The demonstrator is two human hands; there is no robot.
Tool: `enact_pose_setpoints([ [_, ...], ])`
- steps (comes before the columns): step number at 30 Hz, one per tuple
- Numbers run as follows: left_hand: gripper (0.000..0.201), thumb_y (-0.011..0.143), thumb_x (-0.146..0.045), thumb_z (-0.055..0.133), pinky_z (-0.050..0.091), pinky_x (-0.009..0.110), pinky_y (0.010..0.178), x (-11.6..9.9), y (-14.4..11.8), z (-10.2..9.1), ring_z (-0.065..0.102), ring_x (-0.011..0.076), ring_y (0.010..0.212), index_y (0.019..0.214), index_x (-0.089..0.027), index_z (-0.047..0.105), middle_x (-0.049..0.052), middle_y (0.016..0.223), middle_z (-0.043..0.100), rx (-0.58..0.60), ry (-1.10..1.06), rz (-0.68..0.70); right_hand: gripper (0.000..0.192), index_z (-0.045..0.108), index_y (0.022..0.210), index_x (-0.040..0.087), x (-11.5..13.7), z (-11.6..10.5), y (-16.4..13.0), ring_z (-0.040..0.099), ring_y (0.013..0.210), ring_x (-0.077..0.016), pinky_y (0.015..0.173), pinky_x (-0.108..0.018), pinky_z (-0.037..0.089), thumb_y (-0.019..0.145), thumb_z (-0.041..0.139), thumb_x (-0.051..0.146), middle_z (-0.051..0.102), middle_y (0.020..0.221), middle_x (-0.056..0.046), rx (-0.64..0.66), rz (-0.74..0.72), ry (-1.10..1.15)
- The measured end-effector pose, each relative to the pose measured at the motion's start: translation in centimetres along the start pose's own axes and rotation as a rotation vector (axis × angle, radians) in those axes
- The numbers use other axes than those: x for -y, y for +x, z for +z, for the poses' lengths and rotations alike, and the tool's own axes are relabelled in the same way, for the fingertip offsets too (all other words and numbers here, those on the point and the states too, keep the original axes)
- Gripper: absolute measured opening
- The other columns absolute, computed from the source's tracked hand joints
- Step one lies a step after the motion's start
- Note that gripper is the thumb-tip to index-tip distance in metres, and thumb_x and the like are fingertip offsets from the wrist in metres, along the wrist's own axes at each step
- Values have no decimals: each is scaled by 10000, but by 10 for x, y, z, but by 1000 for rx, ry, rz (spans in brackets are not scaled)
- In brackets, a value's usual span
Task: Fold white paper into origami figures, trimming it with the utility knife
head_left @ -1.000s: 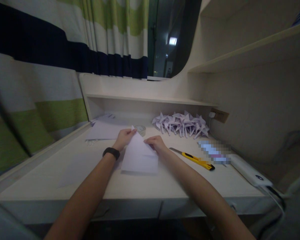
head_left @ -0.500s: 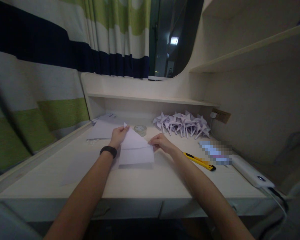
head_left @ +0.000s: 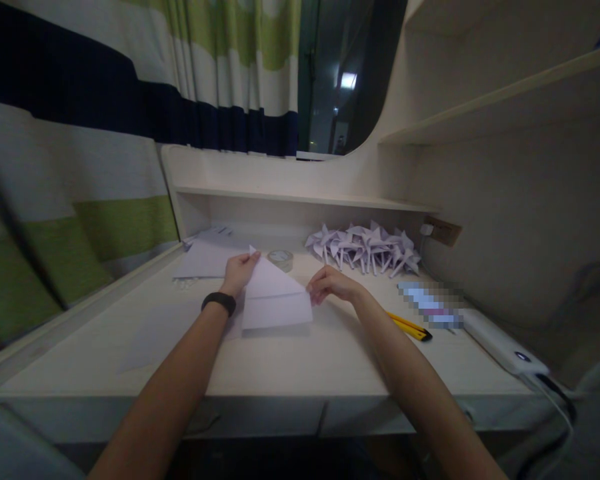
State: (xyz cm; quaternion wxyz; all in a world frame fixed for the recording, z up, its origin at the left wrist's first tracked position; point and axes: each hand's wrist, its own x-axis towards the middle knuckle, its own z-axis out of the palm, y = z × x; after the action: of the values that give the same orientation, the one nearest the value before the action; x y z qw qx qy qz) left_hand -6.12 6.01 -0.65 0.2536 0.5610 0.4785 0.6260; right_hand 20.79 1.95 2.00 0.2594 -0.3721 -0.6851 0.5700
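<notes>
Right forearm covers most of the yellow utility knife [head_left: 411, 327], only the near end shows. Item right of it is a pixelated patch [head_left: 430, 304], unreadable. Tape roll [head_left: 281, 258] partly behind the folded paper's [head_left: 275, 297] peak. Paper pinwheels [head_left: 365, 248] too small and dim to count. Both elbows cut off at the bottom edge.

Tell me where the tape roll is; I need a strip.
In the head view the tape roll sits on the desk just behind the folded paper, between the left hand and the paper pinwheels.
</notes>
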Motion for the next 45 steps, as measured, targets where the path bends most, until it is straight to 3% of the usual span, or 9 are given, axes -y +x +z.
enact_pose_setpoints([
  [5, 414, 727, -489, 631, 206, 208, 406, -3, -7, 11, 329, 83, 435, 507, -158, 516, -48, 448, 393, 54, 5, -21, 322, 726, 797, 99, 3, 6, 2, 643, 590, -148, 549, -234, 493, 632, 713, 375, 718, 742, -111, -96, -40, 57],
  [10, 451, 734, -528, 617, 233, 206, 409, -11, -19, 26, 367, 89, 443, 509, -143, 545, -32, 458, 425, 118, 19, -18, 312, 653, 569, 109, -7, 30, 15, 432, 425, -63, 424, -189, 298, 605, 745, 405, 555, 473, 15, -145, -119, -50],
  [15, 444, 661, -557, 690, 324, 210, 424, -19, -26, 28, 474, 112, 472, 654, -117, 636, 5, 546, 562, 222, -111, -139, 301, 618, 500, 123, -9, 37, 22, 327, 386, -53, 412, -220, 206, 571, 748, 384, 461, 392, 51, -357, -122, -63],
  [20, 469, 583, -418, 800, 501, 277, 579, -16, -27, 24, 633, 172, 645, 932, -130, 675, 88, 849, 701, 442, -280, -241, 291, 646, 528, 121, -7, 30, 19, 386, 402, -71, 419, -224, 240, 551, 762, 387, 533, 434, 23, -472, -106, -40],
  [26, 421, 622, -378, 783, 520, 277, 609, -7, -24, 23, 657, 177, 677, 916, -94, 681, 121, 883, 715, 384, -254, -214, 337, 685, 589, 109, -14, 21, 23, 433, 430, -82, 431, -218, 272, 575, 764, 436, 592, 493, -3, -508, -102, -82],
  [31, 443, 615, -390, 790, 541, 308, 673, -9, -24, 25, 675, 194, 721, 921, -94, 672, 130, 918, 718, 427, -274, -244, 317, 668, 591, 116, -18, 11, 30, 432, 428, -78, 417, -206, 251, 600, 756, 420, 585, 488, 8, -615, -124, -44],
  [38, 278, 673, -301, 733, 525, 275, 611, -16, -32, 29, 668, 197, 697, 853, -91, 702, 113, 881, 730, 376, -148, -142, 245, 671, 661, 120, -20, 13, 28, 533, 483, -107, 446, -202, 351, 606, 765, 339, 655, 602, -18, -545, -104, 115],
  [42, 286, 780, -293, 613, 532, 301, 656, -19, -35, 32, 675, 218, 739, 975, -108, 710, 86, 913, 733, 451, -24, -9, 200, 681, 745, 112, -21, 21, 29, 590, 547, -125, 486, -207, 412, 636, 741, 268, 694, 700, -49, -504, -77, 213],
  [45, 347, 797, -241, 580, 525, 318, 755, -18, -34, 35, 674, 229, 842, 1114, -137, 673, 76, 994, 724, 387, 141, 132, 154, 678, 759, 101, -23, 24, 31, 603, 561, -131, 498, -212, 434, 661, 708, 217, 702, 721, -67, -508, -65, 268],
])
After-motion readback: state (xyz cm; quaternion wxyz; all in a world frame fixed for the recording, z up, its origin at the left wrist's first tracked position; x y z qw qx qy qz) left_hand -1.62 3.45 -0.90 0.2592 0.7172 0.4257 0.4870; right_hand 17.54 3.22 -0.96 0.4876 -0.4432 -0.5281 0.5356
